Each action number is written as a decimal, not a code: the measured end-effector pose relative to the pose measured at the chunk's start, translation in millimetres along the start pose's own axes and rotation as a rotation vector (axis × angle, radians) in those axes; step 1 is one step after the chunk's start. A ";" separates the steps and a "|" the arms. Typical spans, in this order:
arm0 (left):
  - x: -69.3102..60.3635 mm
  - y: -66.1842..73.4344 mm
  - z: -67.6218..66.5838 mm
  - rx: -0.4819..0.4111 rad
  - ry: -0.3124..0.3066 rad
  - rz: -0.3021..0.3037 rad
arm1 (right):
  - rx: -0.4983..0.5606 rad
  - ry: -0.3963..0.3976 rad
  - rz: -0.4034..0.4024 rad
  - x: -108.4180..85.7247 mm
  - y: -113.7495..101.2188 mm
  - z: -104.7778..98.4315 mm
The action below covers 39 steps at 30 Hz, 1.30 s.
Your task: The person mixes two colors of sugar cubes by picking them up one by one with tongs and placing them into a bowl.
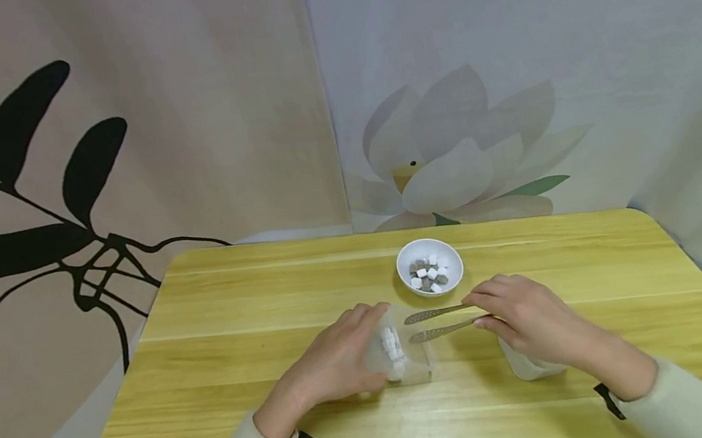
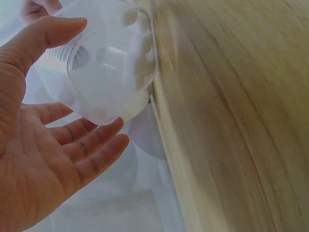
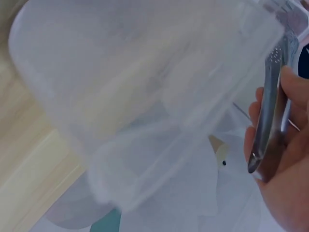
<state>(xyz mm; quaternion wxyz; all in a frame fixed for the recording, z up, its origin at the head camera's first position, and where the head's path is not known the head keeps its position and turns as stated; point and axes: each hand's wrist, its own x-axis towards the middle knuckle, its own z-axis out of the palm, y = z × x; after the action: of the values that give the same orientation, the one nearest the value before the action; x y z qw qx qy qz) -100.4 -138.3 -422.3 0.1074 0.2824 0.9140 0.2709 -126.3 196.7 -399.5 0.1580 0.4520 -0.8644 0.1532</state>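
Note:
My left hand grips a clear plastic container tipped on its side, its mouth toward the right. White cubes lie inside it, blurred through the plastic in the left wrist view. Metal tongs are pinched in my right hand, between thumb and fingers. Their two arms stand apart, with the tips at the container's mouth. Whether the tips touch a cube cannot be made out. Beyond the hands sits a white bowl with white and grey cubes in it.
A second clear plastic container stands under my right forearm, partly hidden by the hand; it looms large in the right wrist view. The wooden table ends at a printed cloth backdrop behind the bowl.

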 end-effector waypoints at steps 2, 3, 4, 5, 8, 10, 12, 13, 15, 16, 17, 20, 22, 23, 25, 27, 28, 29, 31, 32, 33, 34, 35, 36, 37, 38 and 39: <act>-0.2 0.0 -0.2 0.002 -0.001 -0.001 | -0.009 -0.027 -0.021 2.4 -2.5 2.3; -0.2 0.0 -0.3 0.005 -0.002 -0.001 | -0.013 -0.040 -0.031 3.7 -3.9 3.3; -0.2 -0.1 -0.3 0.006 -0.001 0.000 | -0.020 -0.051 -0.041 5.2 -5.3 4.3; -0.3 -0.1 -0.5 0.005 -0.001 0.001 | -0.023 -0.060 -0.049 6.6 -6.5 5.3; -0.6 -0.3 -0.2 0.005 -0.001 0.000 | -0.035 -0.082 -0.072 10.5 -10.1 8.4; -0.7 -0.2 -0.1 0.003 0.001 0.001 | -0.042 -0.091 -0.089 13.2 -12.3 10.6; -0.7 -0.2 0.1 0.001 0.001 0.000 | -0.048 -0.095 -0.105 15.7 -14.1 13.0; -0.6 -0.1 0.1 0.000 0.001 0.000 | -0.053 -0.098 -0.111 16.9 -14.8 14.1; -0.5 0.0 0.3 -0.003 0.000 -0.001 | -0.061 -0.106 -0.121 18.9 -16.4 16.3; -0.4 0.0 0.5 -0.003 -0.001 -0.003 | -0.065 -0.109 -0.122 19.6 -16.8 17.2; -0.2 0.0 0.6 -0.003 -0.002 -0.003 | -0.069 -0.113 -0.124 20.1 -17.3 17.8; 0.2 -0.1 0.9 -0.002 -0.004 -0.006 | -0.075 -0.114 -0.128 21.1 -17.7 19.4; 0.3 -0.1 0.8 0.001 -0.003 -0.005 | -0.075 -0.106 -0.133 21.4 -17.5 20.3; 0.3 -0.1 0.7 0.003 -0.001 -0.003 | -0.074 -0.100 -0.135 21.4 -17.4 20.7; 0.3 -0.1 0.5 0.008 0.002 0.001 | -0.085 -0.085 -0.138 21.3 -16.9 21.7; 0.2 0.2 0.1 0.011 0.004 0.005 | -0.100 -0.071 -0.138 20.9 -16.6 22.5; 0.2 0.3 0.0 0.012 0.004 0.005 | -0.104 -0.064 -0.137 20.6 -16.5 22.9; 0.1 0.5 -0.1 0.012 0.004 0.005 | -0.108 -0.057 -0.136 20.3 -16.5 23.3; 0.0 0.6 -0.2 0.012 0.003 0.003 | -0.107 -0.051 -0.136 20.0 -16.7 24.5; -0.1 0.6 -0.2 0.010 0.002 0.002 | -0.102 -0.051 -0.137 19.8 -17.0 25.1; -0.1 0.5 -0.3 0.007 0.002 0.000 | -0.097 -0.052 -0.138 19.8 -17.4 25.8; -0.1 0.4 -0.3 0.006 0.002 -0.001 | -0.092 -0.053 -0.138 19.8 -17.9 26.5; -0.1 0.4 -0.4 0.005 0.001 -0.002 | -0.090 -0.053 -0.139 19.8 -18.3 27.2; 0.0 0.3 -0.4 0.003 0.001 -0.003 | -0.090 -0.054 -0.139 19.9 -18.8 28.0; 0.1 0.2 -0.5 0.002 0.000 -0.003 | -0.089 -0.053 -0.138 19.9 -19.2 28.6; 0.1 0.2 -0.6 0.002 0.000 -0.003 | -0.090 -0.050 -0.138 19.9 -19.6 29.1; 0.2 0.1 -0.6 0.002 0.000 -0.002 | -0.091 -0.047 -0.138 19.9 -19.9 29.6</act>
<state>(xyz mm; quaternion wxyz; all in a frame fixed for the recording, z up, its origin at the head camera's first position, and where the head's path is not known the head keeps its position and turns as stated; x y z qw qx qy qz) -100.7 -138.4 -421.8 0.1073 0.2815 0.9145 0.2699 -124.6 159.2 -415.5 0.1680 0.5062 -0.8409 0.0919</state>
